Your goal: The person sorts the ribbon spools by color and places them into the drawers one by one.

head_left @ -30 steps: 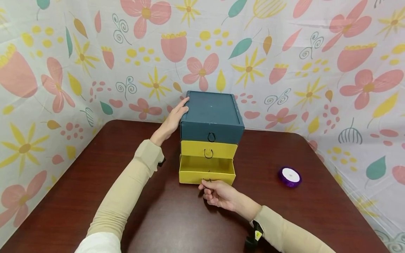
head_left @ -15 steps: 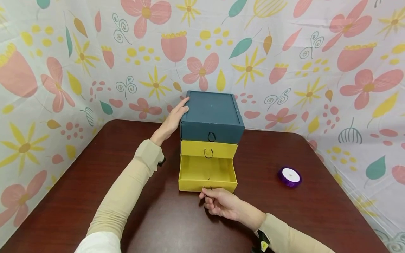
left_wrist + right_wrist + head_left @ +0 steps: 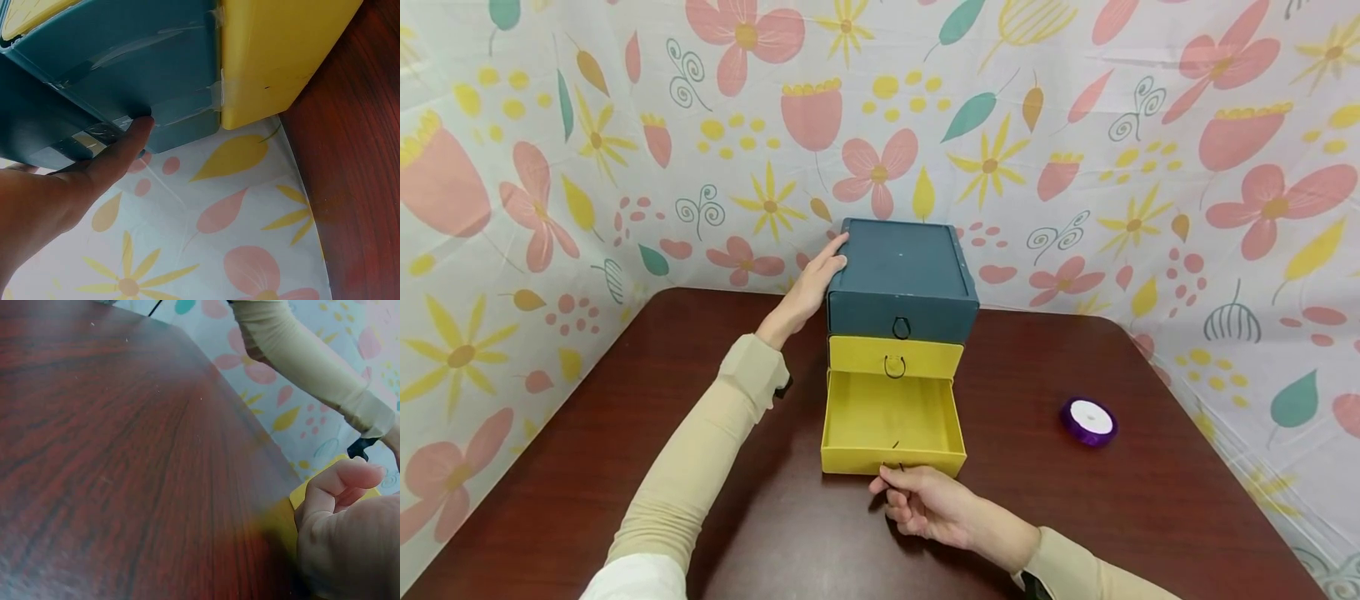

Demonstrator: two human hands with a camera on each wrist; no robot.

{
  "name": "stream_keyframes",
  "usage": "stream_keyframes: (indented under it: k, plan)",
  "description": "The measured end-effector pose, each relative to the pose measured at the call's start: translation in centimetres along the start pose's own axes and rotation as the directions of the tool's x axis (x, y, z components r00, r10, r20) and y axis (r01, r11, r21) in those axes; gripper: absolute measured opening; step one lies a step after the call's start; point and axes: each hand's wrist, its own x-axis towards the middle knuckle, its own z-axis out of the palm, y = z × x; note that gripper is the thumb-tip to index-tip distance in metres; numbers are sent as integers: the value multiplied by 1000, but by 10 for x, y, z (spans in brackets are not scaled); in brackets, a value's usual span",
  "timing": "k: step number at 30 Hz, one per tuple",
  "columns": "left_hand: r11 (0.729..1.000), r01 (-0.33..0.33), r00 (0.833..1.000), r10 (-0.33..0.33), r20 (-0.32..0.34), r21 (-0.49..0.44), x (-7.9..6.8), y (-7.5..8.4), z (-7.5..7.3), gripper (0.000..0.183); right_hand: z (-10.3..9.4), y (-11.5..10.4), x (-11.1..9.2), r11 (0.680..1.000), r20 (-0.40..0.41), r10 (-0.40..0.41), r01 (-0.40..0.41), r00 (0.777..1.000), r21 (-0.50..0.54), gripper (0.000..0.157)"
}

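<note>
A stacked drawer box, dark blue on top and yellow below, stands at the middle of the table's back. Its bottom yellow drawer is pulled far out, and a small dark mark shows near its front. With thumb and fingers, my right hand pinches the black loop handle on that drawer's front. My left hand rests against the upper left side of the blue part; in the left wrist view one finger touches the taped blue wall.
A purple ribbon spool with a white centre lies on the right of the dark red table. The middle yellow drawer and the blue drawer are closed, each with a black loop. Patterned cloth hangs behind.
The bottom yellow drawer has slid further out towards me, along with my right hand on its loop. My left hand has stayed on the box's side.
</note>
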Motion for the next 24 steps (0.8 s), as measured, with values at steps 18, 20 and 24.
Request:
stream_keyframes:
  k: [18,20,24]
  plan:
    - [999,-32,999,32,3,-17,-1,-2,1,56,11,-34,-43,962,337,-134,205,932,-183,34]
    - [999,-33,999,33,3,-17,-1,-2,1,56,6,-51,-51,936,340,-219,296,914,-192,35]
    - [1000,-26,1000,26,3,-11,-1,0,1,55,-15,-83,-72,826,224,-429,480,875,-296,35]
